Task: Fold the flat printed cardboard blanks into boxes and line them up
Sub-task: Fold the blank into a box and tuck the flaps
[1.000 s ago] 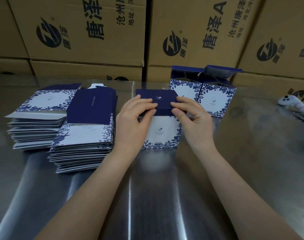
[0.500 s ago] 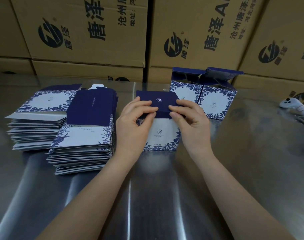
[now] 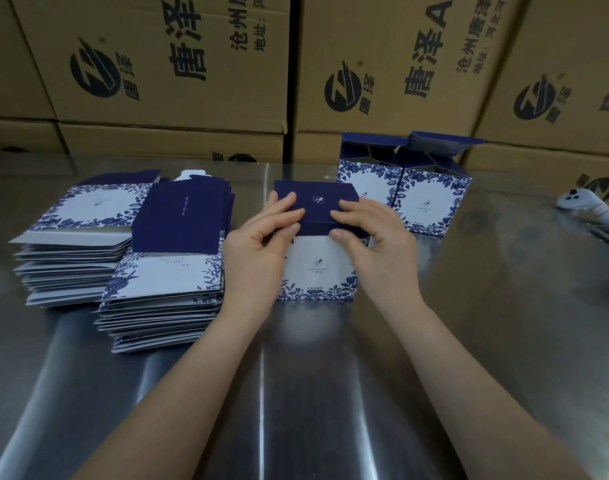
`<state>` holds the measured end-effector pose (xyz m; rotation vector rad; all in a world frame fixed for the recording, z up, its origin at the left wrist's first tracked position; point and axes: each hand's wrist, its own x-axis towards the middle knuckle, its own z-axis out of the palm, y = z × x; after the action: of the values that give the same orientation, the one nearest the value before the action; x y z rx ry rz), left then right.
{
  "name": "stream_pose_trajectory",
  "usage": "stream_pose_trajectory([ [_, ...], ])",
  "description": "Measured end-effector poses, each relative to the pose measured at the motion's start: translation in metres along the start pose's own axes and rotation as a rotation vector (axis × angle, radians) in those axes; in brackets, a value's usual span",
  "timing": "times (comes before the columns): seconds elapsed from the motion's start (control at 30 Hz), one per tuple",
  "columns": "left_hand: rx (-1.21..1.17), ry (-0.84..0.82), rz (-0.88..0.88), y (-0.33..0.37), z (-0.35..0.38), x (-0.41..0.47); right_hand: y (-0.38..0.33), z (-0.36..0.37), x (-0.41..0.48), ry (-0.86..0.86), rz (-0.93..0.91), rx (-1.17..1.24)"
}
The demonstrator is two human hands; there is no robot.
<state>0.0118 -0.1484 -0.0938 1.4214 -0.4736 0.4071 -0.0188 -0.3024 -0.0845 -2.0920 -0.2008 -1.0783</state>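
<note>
Now the lid [image 3: 316,199] lies flatter than half a second ago; tuck judged nearly done. Left hand [image 3: 261,244] and right hand [image 3: 376,237] each pinch its front edge, fingers on top, thumbs below. The box [image 3: 317,271] stands on the surface [image 3: 296,393] between them. Blank stacks [image 3: 164,282] sit left of the left hand, and two open boxes [image 3: 424,202] beyond the right.

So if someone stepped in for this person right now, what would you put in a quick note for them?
Hands: the left hand and right hand both pinch the front edge of the dark top flap of the front box, which stands on the metal table.
Done: two folded boxes stand side by side behind it, with their top flaps open.
Left: probably press this flap home and set the box in line with the others. Then fold the flat blanks, which lie in two stacks on the left.
</note>
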Motion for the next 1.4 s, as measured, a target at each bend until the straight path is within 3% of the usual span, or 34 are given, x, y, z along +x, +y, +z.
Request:
stream_pose_trajectory([
  [0.23, -0.037, 0.009, -0.029, 0.001, 0.0, -0.004, -0.006, -0.003, -0.001, -0.143, -0.095, -0.186],
  [0.4, 0.045, 0.112, -0.054, 0.0, -0.001, -0.006, -0.005, -0.014, 0.001, -0.122, -0.168, -0.384],
  [0.63, 0.189, -0.056, -0.105, -0.008, 0.008, -0.019, 0.03, -0.058, 0.022, -0.135, 0.004, -0.625],
  [1.1, 0.202, -0.063, -0.209, -0.019, 0.011, -0.019, 0.113, -0.052, 0.13, -0.282, -0.011, -0.779],
  [1.4, 0.131, -0.064, -0.307, -0.029, 0.015, -0.014, 0.149, 0.002, 0.181, -0.349, 0.126, -0.716],
])
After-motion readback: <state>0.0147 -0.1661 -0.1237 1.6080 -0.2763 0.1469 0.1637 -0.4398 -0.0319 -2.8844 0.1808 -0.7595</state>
